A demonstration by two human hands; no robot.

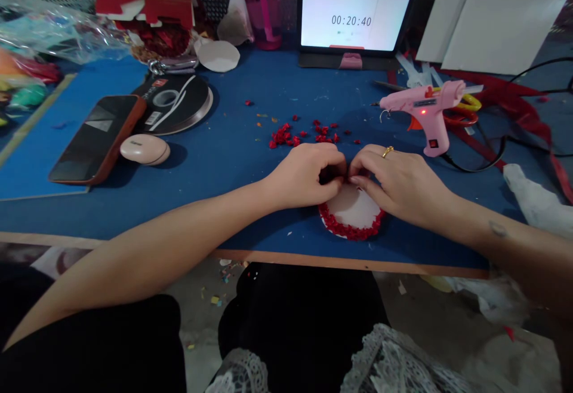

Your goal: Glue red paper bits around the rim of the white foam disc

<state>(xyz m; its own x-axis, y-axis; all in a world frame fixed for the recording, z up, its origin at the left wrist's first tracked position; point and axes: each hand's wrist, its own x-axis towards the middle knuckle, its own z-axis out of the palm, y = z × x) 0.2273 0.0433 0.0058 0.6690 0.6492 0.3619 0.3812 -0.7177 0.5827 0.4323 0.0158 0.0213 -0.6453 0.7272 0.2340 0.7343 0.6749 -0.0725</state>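
A round white disc [353, 205] lies near the table's front edge, its near rim lined with crumpled red pieces [351, 230]. At its far rim, the fingers of my left hand [308, 173] are curled and pinched together. My right hand [398, 181], with a gold ring, pinches at the same spot from the other side, thumb and fingertips nearly meeting the left ones. A little red shows between the fingertips, but what they hold is mostly hidden. Just beyond my hands, small loose red pieces [283, 135] lie scattered in a loose pile.
A pink glue gun [430, 111] with a lit red light stands at right, its black cord trailing away. Behind are scissors [461, 115] and red ribbon [514, 106]. A tablet [358, 8] stands at the back. At left lie a ribbon spool [172, 103], phone [101, 136] and mouse [145, 149].
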